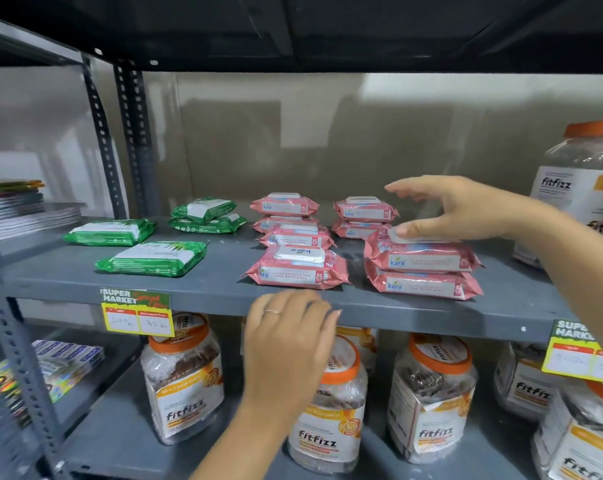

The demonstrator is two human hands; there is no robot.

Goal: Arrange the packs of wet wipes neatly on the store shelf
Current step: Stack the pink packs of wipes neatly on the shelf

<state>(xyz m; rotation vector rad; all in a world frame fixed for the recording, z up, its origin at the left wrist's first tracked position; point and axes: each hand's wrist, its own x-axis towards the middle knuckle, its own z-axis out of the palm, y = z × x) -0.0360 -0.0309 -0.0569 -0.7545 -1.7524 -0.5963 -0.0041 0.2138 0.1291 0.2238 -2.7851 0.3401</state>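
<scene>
Right hand (456, 206), fingers spread open, thumb touching the lid of the top pink pack (423, 254) at 3 o'clock on the shelf (203, 292). Left hand (289, 337) hangs open at 6. Green packs (151, 259) lie at 9.

We see a grey painted metal shelf (189, 285), matt and lightly scuffed, on perforated metal uprights (101, 133). Pink wipe packs (298, 271) at centre are glossy plastic film with hard white plastic flip lids (298, 254); green packs (151, 259) at left are shiny film too. Lower jars (185, 379) are clear glossy plastic with orange lids, paper labels. Price tags (137, 315) look like paper.
</scene>
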